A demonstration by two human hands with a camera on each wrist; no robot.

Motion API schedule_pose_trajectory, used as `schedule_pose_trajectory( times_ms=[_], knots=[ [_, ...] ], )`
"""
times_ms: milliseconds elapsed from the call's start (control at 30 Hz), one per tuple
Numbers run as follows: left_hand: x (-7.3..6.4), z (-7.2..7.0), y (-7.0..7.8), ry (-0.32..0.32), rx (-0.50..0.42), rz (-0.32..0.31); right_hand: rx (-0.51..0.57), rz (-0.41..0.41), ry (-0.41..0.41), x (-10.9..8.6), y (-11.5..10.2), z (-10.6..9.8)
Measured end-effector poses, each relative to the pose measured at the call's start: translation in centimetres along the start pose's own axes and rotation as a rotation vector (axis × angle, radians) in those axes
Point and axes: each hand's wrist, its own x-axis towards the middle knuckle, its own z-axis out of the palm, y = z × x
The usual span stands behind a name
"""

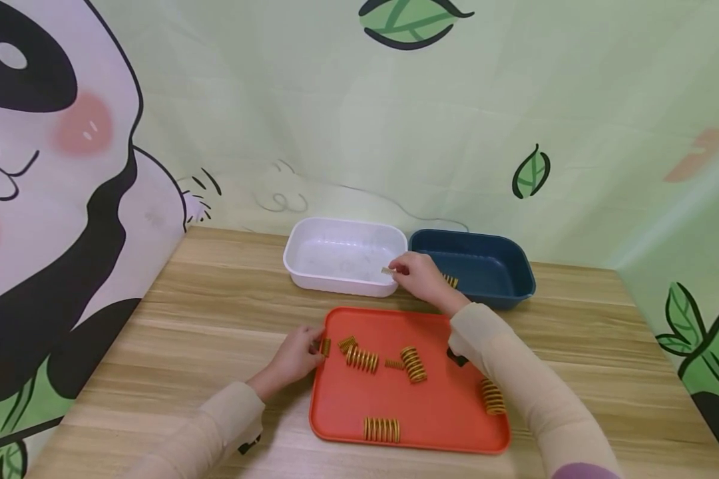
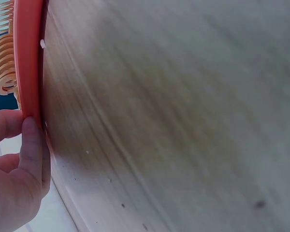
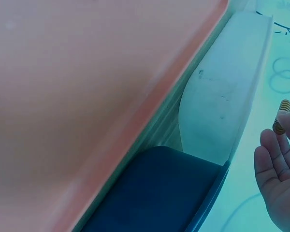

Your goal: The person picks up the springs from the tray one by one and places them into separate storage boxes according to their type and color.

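In the head view my right hand [image 1: 422, 278] is at the near right corner of the white bin [image 1: 311, 282], pinching a small coil spring [image 1: 387, 271] over it. The right wrist view shows this small spring [image 3: 284, 107] between thumb and fingertips. At the left edge of the red tray [image 1: 437, 419], my left hand [image 1: 295, 354] grips the rim, thumb and fingers meeting there in the left wrist view. Just inside the rim by those fingers stands another small spring [image 1: 326, 347]. On the tray lie large springs [image 1: 362, 359] and small ones [image 1: 394, 364].
A dark blue bin [image 1: 485, 266] stands right of the white one, with a large spring [image 1: 451, 281] in it, partly behind my right hand. Other large springs lie at the tray's front edge [image 1: 381, 430] and right edge [image 1: 492, 397]. A printed cloth hangs behind the wooden table [image 1: 234, 286].
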Motion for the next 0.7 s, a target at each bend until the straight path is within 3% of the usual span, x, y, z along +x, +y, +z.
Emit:
schedule_pose_trajectory(
  times_ms=[700],
  knots=[
    [0.1,0.1,-0.2,0.01,-0.009,0.013,0.033,0.106,-0.038,2.4,-0.3,1.9]
  ],
)
